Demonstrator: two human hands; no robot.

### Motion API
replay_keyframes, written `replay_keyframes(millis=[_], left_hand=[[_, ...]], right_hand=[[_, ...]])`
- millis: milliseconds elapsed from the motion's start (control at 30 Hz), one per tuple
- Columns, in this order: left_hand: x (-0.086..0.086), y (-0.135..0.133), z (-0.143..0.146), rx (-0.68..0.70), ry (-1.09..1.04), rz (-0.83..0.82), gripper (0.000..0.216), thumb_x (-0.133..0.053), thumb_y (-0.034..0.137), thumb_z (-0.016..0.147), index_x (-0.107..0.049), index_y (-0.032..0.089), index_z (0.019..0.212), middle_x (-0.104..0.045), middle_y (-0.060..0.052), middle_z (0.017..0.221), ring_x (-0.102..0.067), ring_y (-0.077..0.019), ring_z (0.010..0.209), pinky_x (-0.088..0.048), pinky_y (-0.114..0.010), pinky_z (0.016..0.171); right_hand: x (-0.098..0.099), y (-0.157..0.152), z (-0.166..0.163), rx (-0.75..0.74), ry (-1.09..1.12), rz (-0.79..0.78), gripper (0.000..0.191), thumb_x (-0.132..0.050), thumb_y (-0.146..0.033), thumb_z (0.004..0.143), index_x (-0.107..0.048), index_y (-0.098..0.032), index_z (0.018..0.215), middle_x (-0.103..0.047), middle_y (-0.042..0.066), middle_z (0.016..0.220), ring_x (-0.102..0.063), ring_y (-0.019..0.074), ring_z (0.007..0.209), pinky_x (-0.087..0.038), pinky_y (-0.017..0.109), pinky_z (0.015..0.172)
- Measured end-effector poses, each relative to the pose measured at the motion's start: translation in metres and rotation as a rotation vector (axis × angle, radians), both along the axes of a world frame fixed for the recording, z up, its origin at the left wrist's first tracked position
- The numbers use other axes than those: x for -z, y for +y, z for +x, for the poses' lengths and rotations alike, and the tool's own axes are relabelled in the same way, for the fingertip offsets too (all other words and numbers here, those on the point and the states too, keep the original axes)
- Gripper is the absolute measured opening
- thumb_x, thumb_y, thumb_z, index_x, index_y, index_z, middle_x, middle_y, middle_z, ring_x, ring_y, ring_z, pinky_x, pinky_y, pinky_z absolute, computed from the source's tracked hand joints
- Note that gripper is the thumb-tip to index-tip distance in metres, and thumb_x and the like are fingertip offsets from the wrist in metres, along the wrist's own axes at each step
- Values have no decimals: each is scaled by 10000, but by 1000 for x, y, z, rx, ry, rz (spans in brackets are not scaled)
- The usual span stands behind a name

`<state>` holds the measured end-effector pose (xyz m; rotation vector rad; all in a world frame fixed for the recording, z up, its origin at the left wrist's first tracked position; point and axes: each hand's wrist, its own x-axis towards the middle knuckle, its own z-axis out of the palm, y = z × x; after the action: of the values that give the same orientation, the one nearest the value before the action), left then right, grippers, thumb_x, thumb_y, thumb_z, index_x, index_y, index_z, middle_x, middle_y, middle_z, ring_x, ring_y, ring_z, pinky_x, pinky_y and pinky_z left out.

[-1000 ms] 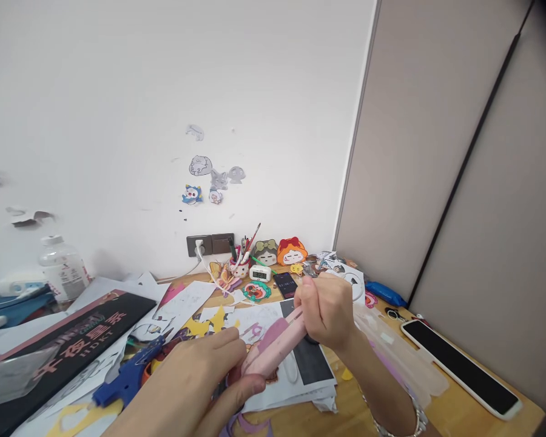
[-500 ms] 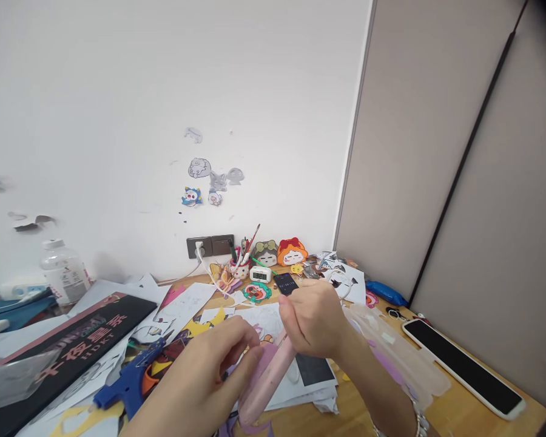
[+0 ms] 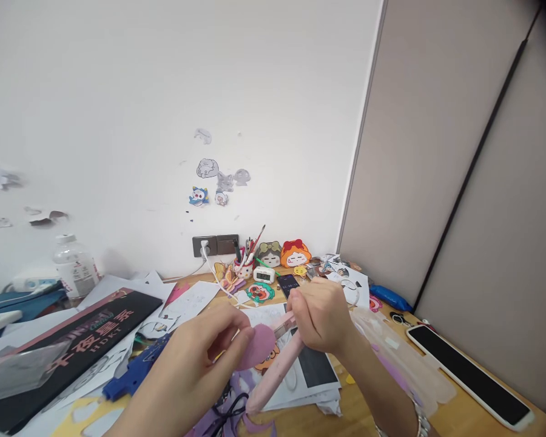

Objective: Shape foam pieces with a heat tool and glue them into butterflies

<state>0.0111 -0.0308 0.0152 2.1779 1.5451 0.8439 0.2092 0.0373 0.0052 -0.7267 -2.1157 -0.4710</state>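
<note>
Wooden desk (image 3: 459, 419), papers (image 3: 186, 300), phone (image 3: 471, 373), clock (image 3: 264, 275), bottle (image 3: 75, 266)

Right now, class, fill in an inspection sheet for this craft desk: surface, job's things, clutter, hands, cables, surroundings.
Surface: wooden desk, mostly under paper sheets.
Job's things: pink cutout, pink tool.
Clutter: blue glue gun, phone, clock, bottle.
Hands: left hand pinches the pink cutout; right hand grips the pink tool.
Cables: white cable from the wall socket.
Surroundings: white wall with stickers; grey partition on the right.
</note>
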Motion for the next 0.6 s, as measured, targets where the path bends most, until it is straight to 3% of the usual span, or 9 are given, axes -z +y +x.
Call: replay_keyframes(millis=[167,300,400,600], left_hand=[[-2,-4,7,10,6,-48,307,-347,432,887,-513,217,742,-485,24,630,-434,-128,593,-310,-235,541],[-3,-5,7,0,10,-50,325,-338,478,877,-508,222,772,-426,35,613,-401,-129,581,-301,-235,541],[1,-4,3,-20,71,-99,333,-443,560,809,-495,232,839,-434,44,643,-408,-134,593,-288,-235,543],[3,-2,6,133,115,-204,370,-405,515,851,-562,221,689,-508,45,628,-421,-113,573,-235,-227,522]], right_hand=[[3,-1,-4,48,27,34,464,-316,-127,875,-516,-154,457,-509,-2,413,-360,81,381,-251,285,500],[2,0,-2,88,24,67,484,-326,-123,879,-512,-155,433,-493,-5,386,-343,81,362,-241,281,483],[0,1,1,100,59,67,500,-317,-122,884,-517,-157,428,-492,-7,381,-365,80,356,-261,274,489],[-2,4,8,102,198,58,498,-314,-120,886,-508,-163,430,-499,-13,383,-436,82,370,-288,260,503]])
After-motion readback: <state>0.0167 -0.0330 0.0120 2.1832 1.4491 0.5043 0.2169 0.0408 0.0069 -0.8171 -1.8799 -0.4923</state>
